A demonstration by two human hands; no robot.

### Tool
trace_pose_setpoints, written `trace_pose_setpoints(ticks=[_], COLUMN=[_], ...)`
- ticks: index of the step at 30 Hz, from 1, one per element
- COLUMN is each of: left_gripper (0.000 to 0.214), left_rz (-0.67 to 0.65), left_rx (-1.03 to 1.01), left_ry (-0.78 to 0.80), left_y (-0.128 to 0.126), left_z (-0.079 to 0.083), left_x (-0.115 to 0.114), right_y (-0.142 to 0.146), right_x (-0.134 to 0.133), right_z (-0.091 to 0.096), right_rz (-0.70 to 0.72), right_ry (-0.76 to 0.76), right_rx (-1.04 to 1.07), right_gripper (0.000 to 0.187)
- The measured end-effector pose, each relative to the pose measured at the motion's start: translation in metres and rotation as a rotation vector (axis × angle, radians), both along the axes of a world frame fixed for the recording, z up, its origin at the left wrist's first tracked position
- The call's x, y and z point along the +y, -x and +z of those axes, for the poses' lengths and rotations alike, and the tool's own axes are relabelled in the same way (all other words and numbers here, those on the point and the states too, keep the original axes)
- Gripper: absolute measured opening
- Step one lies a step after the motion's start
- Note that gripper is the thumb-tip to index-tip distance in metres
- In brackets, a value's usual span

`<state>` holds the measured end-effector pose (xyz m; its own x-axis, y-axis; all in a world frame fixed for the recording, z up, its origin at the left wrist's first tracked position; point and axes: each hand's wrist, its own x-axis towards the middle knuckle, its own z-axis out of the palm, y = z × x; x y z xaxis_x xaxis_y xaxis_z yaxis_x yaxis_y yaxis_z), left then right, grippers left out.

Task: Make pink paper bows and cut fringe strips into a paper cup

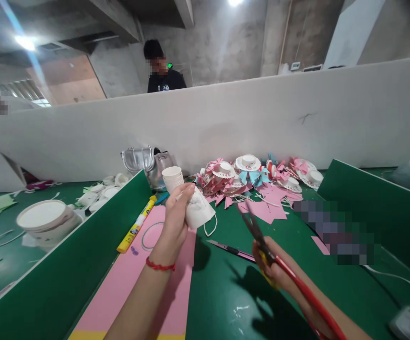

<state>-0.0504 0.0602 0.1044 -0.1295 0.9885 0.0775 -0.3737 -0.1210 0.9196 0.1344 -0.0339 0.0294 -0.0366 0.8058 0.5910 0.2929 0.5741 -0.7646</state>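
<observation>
A white partition [261,113] stands along the far edge of the green surface [219,302], which has a green panel [84,255] slanting along its left edge and another panel [375,208] along its right. Beside the left panel, a pink sheet [120,293] stretches from the near left corner toward the far edge. A heap of paper-plate pieces [251,178] with pink and blue bows is crowded against the middle of the far edge, pink scraps [261,210] spread before it. The right hand [276,269], over the right half of the surface, is closed round the handles of dark-bladed scissors [254,226] — the blades blurred and slightly parted, pointing toward the far edge. The left hand [176,212], raised over the right side of the pink sheet, pinches a white paper cup [200,210] between thumb and fingers. A silver bag [137,159] sits by the far left corner; a yellow tube [137,224] lies along the left panel. A stack of cups [173,175] shows just behind the left hand — whether they touch, I cannot tell. Between the hands, a craft knife [231,250] lies mid-surface, and a white string loop [210,232] hangs from the cup.
</observation>
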Motion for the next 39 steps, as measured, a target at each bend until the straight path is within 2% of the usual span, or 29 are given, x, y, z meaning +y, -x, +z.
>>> trace_pose_setpoints(ticks=[1, 2, 3, 4, 7, 13, 16, 26, 39], left_gripper=[0.024, 0.024, 0.024, 0.023, 0.024, 0.019, 0.017, 0.017, 0.018], left_rz=[0.004, 0.005, 0.002, -0.008, -0.075, -0.159, -0.188, -0.169, -0.178], left_rx=[-0.016, -0.032, -0.046, -0.054, -0.037, -0.022, -0.025, 0.007, 0.017], left_ry=[0.008, 0.021, 0.036, 0.049, 0.061, 0.098, 0.091, 0.075, 0.099], left_y=[0.0, 0.0, 0.0, -0.001, -0.004, -0.014, -0.018, -0.025, -0.031], left_z=[0.001, 0.0, -0.001, -0.003, -0.01, -0.023, -0.027, -0.035, -0.04], left_x=[0.0, 0.0, -0.001, -0.002, -0.005, -0.007, -0.009, -0.014, -0.018], right_y=[-0.001, -0.001, -0.002, -0.002, -0.002, 0.003, 0.004, 0.006, 0.007], right_x=[-0.004, -0.008, -0.013, -0.016, -0.019, -0.013, -0.014, -0.017, -0.019], right_z=[0.002, 0.005, 0.007, 0.008, 0.006, -0.008, -0.011, -0.004, -0.001], right_rz=[0.105, 0.254, 0.31, 0.393, 0.402, 0.418, 0.402, 0.401, 0.328], right_ry=[0.048, 0.206, 0.356, 0.422, 0.532, 0.561, 0.572, 0.635, 0.643], right_rx=[-0.041, -0.1, -0.136, -0.141, -0.103, 0.088, 0.126, 0.189, 0.166], right_gripper=[0.045, 0.043, 0.041, 0.04, 0.041, 0.053, 0.052, 0.048, 0.049])
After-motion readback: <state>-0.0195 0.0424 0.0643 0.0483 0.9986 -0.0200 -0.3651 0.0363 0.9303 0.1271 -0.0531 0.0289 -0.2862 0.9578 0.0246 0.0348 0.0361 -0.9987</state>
